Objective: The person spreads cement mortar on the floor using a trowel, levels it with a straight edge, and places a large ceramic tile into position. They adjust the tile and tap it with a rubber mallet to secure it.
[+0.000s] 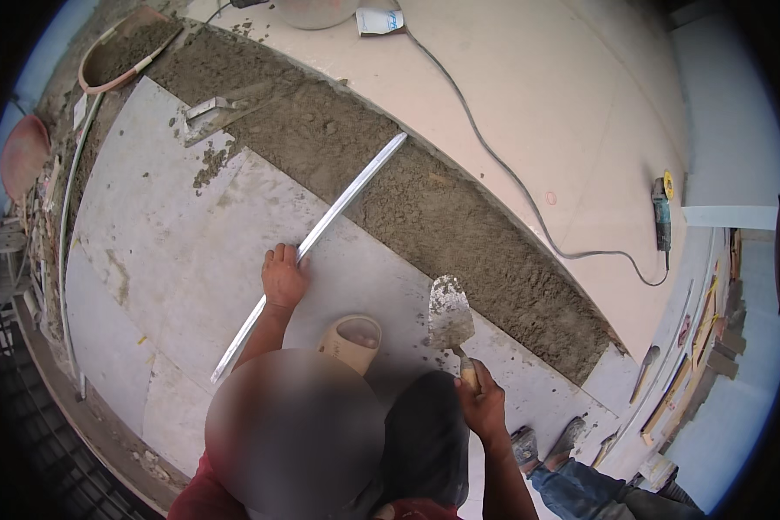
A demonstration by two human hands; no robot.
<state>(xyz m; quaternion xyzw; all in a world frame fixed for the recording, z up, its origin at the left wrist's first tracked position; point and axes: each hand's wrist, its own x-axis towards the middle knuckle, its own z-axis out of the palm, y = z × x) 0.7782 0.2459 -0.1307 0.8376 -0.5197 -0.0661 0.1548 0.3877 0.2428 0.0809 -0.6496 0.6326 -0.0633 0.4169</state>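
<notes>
My left hand [282, 277] grips a long silver straightedge [351, 198], which lies diagonally from the grey tiles [165, 251] across a strip of wet mortar [451, 243]. My right hand [484, 403] is closed round the wooden handle of a trowel [451, 316], its mortar-flecked blade over the tiles beside the strip. A beige slipper [355, 359] shows between my hands. A blurred round patch hides part of my body at the lower middle.
A metal float [208, 113] and mortar-filled container [104, 82] lie upper left, near a red basin [24, 156]. An angle grinder [662, 217] with its cord rests on pale board [581, 113]. Another person's legs and shoes [555, 472] are lower right. Clutter lines both sides.
</notes>
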